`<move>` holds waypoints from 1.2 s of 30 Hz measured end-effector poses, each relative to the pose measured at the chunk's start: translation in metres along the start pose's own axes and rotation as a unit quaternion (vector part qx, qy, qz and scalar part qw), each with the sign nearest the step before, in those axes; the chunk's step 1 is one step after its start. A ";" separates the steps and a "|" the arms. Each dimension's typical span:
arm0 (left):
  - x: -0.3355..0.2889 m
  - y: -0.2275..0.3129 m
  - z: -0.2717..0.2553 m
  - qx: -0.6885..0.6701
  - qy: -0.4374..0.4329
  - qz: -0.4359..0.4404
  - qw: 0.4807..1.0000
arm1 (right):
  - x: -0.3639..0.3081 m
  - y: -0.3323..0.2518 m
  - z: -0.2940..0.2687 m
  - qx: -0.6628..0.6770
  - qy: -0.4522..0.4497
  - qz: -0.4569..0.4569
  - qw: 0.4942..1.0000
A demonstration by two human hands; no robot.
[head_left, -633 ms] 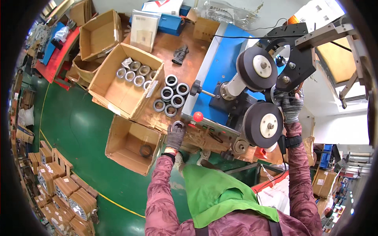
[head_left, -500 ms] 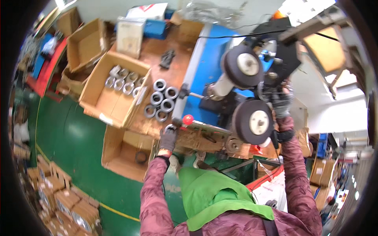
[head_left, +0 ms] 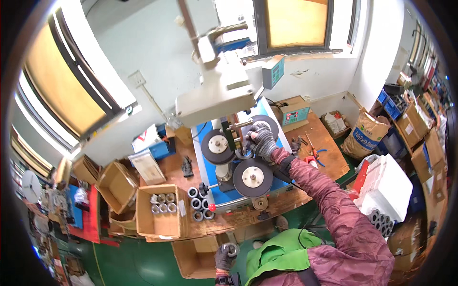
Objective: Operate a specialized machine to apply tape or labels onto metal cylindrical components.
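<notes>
In my gloved left hand (head_left: 224, 259) is a grey metal ring (head_left: 231, 248), held low in front of the bench's near edge. My gloved right hand (head_left: 262, 143) reaches into the middle of the blue machine (head_left: 222, 196), fingers curled. Next to those fingers another metal ring (head_left: 244, 154) sits among the black wheels; what the fingertips grip is hidden. The wheels are a left one (head_left: 215, 147), a near one (head_left: 253, 177) and a far one (head_left: 265, 125). Several metal rings (head_left: 196, 204) stand grouped on the bench left of the machine.
An open cardboard box (head_left: 162, 224) with several rings stands on the bench's left. Below it is another box (head_left: 195, 262). A red-ball lever (head_left: 212, 207) juts from the machine's front. Pliers (head_left: 315, 153) lie on the right. Overhead hangs a pale machine head (head_left: 214, 102).
The view has tilted upward and turned. My left hand has drawn back from the bench edge with a ring in it. My right hand is still at the machine's wheels.
</notes>
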State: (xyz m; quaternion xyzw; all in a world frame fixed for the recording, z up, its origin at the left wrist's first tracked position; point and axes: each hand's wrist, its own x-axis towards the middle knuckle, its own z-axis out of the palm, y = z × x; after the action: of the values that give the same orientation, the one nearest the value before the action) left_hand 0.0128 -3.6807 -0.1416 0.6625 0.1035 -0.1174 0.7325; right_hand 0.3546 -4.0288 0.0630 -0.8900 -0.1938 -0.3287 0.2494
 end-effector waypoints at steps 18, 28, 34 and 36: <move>-0.035 0.123 0.013 -0.134 0.076 0.007 0.988 | -0.009 0.030 -0.011 0.273 -0.026 0.077 0.959; -0.001 0.091 0.017 0.053 0.093 -0.025 0.994 | -0.050 0.039 -0.074 0.305 -0.022 0.130 0.943; 0.092 -0.015 0.009 0.132 0.112 -0.160 0.972 | -0.107 0.059 -0.122 0.233 -0.098 0.244 0.936; 0.127 -0.074 -0.012 0.486 0.153 0.058 0.858 | -0.127 0.065 -0.124 0.166 -0.126 0.237 0.949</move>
State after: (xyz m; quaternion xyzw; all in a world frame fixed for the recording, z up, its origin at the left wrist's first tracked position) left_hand 0.1108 -3.6803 -0.2522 0.9487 0.1061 -0.0072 0.2978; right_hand 0.2369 -4.1745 0.0381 -0.8907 -0.0588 -0.1086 0.4374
